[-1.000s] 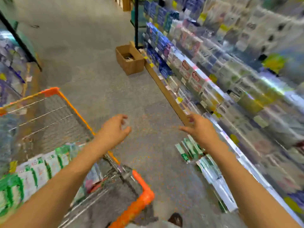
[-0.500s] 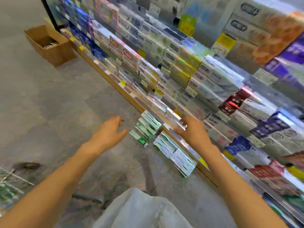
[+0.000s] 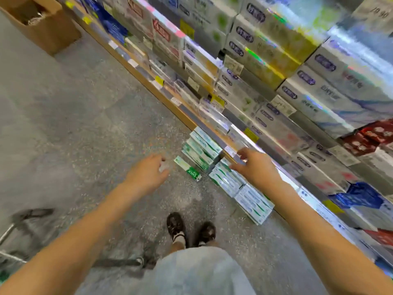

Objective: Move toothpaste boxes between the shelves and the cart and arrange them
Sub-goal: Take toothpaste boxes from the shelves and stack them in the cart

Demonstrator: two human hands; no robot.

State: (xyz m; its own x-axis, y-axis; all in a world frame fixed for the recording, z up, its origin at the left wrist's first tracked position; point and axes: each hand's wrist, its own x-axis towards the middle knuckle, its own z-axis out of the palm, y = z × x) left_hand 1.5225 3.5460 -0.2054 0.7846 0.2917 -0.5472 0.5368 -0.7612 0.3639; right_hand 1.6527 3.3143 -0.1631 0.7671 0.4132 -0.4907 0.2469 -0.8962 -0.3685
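**Reaching down for the floor stacks of toothpaste**

Both hands are out in front and empty. The left hand [image 3: 148, 174] hangs over the grey speckled floor [image 3: 74, 124] with its fingers loosely curled around nothing. The right hand [image 3: 253, 167] is spread a bit wider, fingers relaxed, sitting above the lip of the bottom wooden shelf edge [image 3: 180, 113].

The stuff to grab is right below: a white-and-green stack of toothpaste boxes [image 3: 202, 147] on the floor against the shelf base, one single green-ended toothpaste box [image 3: 188, 168] lying flat just beside it, and a second white-and-green stack [image 3: 244, 194] further right, partly under the right forearm. The shelves above are packed with more boxes, too blurry to read.

If I were doing this, I'd go for the loose single box first with the left hand since it's closest, then use both hands to pinch a whole stack by its long sides so the boxes stay squared up. Only a grey metal bit of the cart [image 3: 12, 231] shows at lower left, so it means turning that way to drop them in.
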